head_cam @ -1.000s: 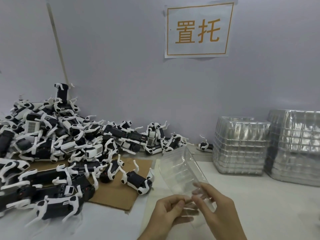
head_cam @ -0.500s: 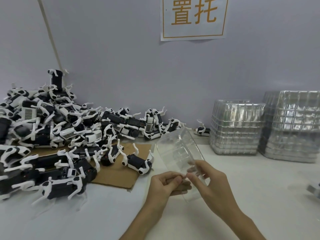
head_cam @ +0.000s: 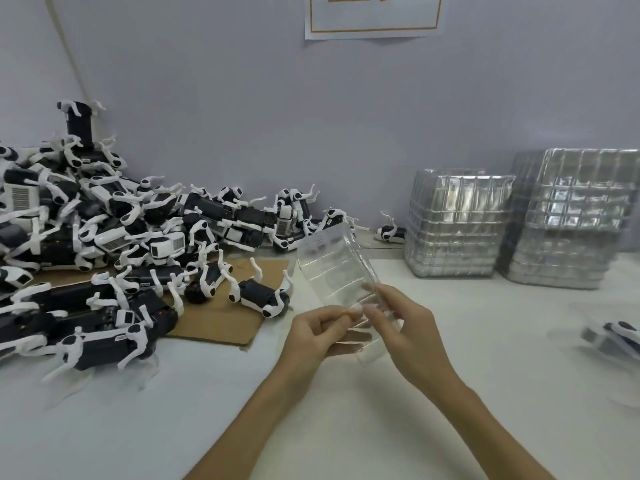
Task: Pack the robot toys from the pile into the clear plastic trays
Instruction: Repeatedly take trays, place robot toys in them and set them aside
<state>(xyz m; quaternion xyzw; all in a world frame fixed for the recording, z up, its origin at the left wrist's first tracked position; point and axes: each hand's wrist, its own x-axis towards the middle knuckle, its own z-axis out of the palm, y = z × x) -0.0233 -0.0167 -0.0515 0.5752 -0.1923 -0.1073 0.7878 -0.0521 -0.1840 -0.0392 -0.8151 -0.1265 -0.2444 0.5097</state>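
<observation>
Change over the last second is slight. The left hand [head_cam: 318, 337] and right hand [head_cam: 403, 327] remain close together, fingertips nearly meeting, both pinching the near end of one clear tray [head_cam: 330, 268]. The tray stays tilted, its far end raised above the table [head_cam: 311, 427] and pointing toward the wall. It holds nothing. Whether the fingers are peeling two nested trays apart or only adjusting their hold cannot be told.

The main change is in the view. It has dipped, so the sign [head_cam: 374, 15] is now cut off at the top edge. A blurred dark-and-white object [head_cam: 614, 337] now shows at the right edge; it cannot be identified.

The pile [head_cam: 104, 230] lies to the left as before, against the wall and spilling onto a card [head_cam: 221, 323]. The nearest toy [head_cam: 261, 297] lies on the card's right end, just left of the tray, and is untouched. Two stacks [head_cam: 457, 223] of spare trays stand on the right, well apart from the hands.

Assessment: the work is at tray preparation. No toy has gone into this tray. Both hands are occupied, so one must let go before any toy can be picked up; the nearest toy looks like the likely first candidate.
</observation>
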